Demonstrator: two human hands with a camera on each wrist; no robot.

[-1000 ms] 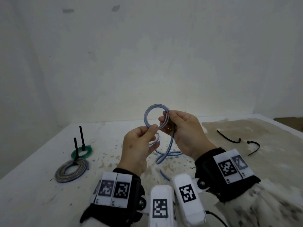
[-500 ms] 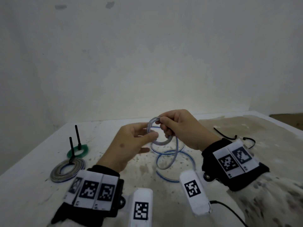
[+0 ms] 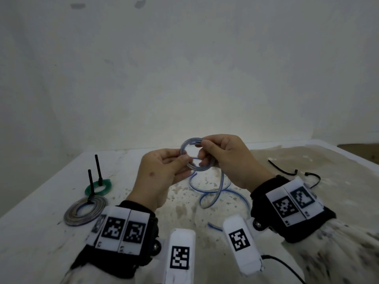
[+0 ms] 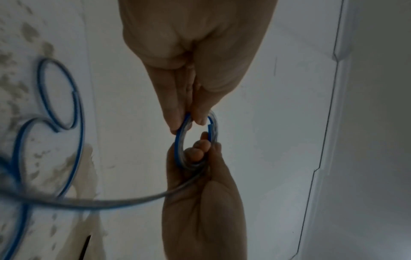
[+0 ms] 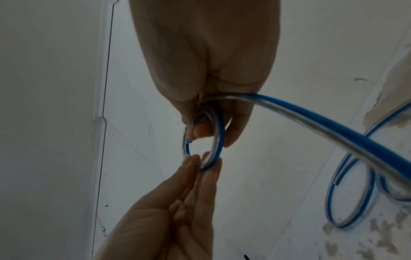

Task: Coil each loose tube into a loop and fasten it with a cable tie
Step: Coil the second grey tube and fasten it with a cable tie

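A clear tube with a blue stripe (image 3: 184,147) is wound into a small loop, held up between both hands above the table. My left hand (image 3: 185,160) pinches the loop's near-left side between thumb and fingers. My right hand (image 3: 202,154) grips the opposite side, with fingertips curled through the ring. In the left wrist view, the cut end of the tube (image 4: 209,127) shows inside the loop. The tube's loose length (image 3: 220,191) trails from my right hand in curves onto the table. Two black cable ties (image 3: 283,170) lie loose to the right.
At the left of the white stained table (image 3: 51,232) lie a green coil (image 3: 98,187) and a grey coil (image 3: 85,211), each with a black tie tail standing up. A white wall runs close behind the table.
The loop has dropped from upright above my hands to between them. My right fingers have gone through the ring. The loose length on the table has shifted.
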